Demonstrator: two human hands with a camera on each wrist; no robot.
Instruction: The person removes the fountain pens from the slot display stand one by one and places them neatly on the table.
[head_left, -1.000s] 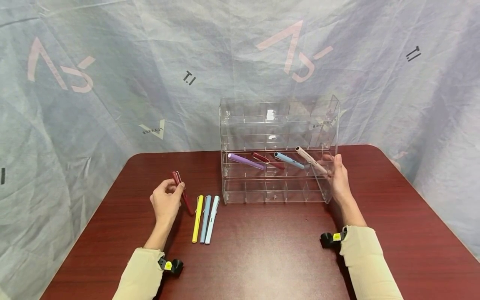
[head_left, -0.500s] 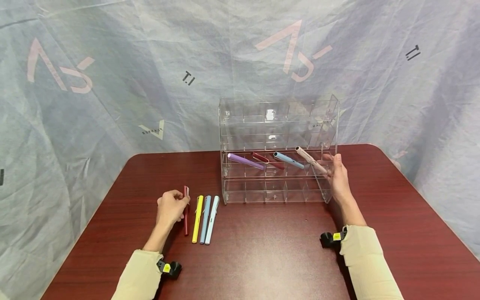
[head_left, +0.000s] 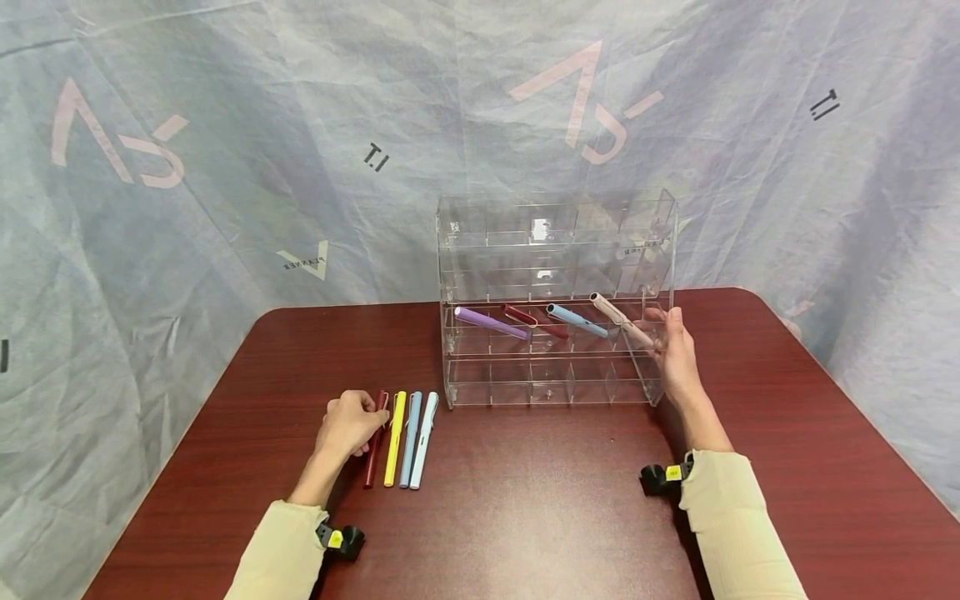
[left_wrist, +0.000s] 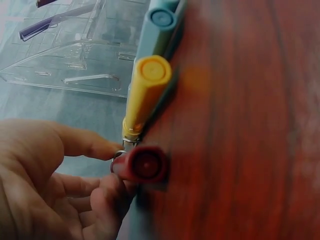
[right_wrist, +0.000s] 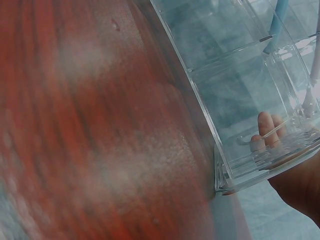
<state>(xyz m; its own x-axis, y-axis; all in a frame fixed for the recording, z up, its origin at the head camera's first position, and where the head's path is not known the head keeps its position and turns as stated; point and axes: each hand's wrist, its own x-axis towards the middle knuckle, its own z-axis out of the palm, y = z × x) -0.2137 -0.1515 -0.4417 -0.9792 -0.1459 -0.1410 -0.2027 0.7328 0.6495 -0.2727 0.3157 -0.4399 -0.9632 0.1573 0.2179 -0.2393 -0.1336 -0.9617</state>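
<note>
My left hand [head_left: 348, 423] pinches a dark red pen [head_left: 371, 471] between thumb and fingers, the pen lying along the tabletop. To its right lie a yellow pen [head_left: 395, 442], a blue pen [head_left: 411, 442] and a pale blue-white pen [head_left: 424, 442], roughly parallel. In the left wrist view the red pen's end [left_wrist: 146, 164] faces the camera, near the yellow one. My right hand [head_left: 677, 362] grips the right side of a clear acrylic display rack [head_left: 555, 393]; through its wall several fingertips [right_wrist: 266, 131] show in the right wrist view.
On a middle tier of the rack rest a purple pen [head_left: 491, 322], another dark red pen [head_left: 525, 317], a light blue pen [head_left: 577, 320] and a pale pink pen [head_left: 622, 319], all slanted. Behind the reddish-brown table [head_left: 525, 517] hangs a grey cloth [head_left: 300, 125].
My left hand has brought the red pen down and to the right, turning it from tilted to lying alongside the yellow pen. The right hand and rack have stayed put.
</note>
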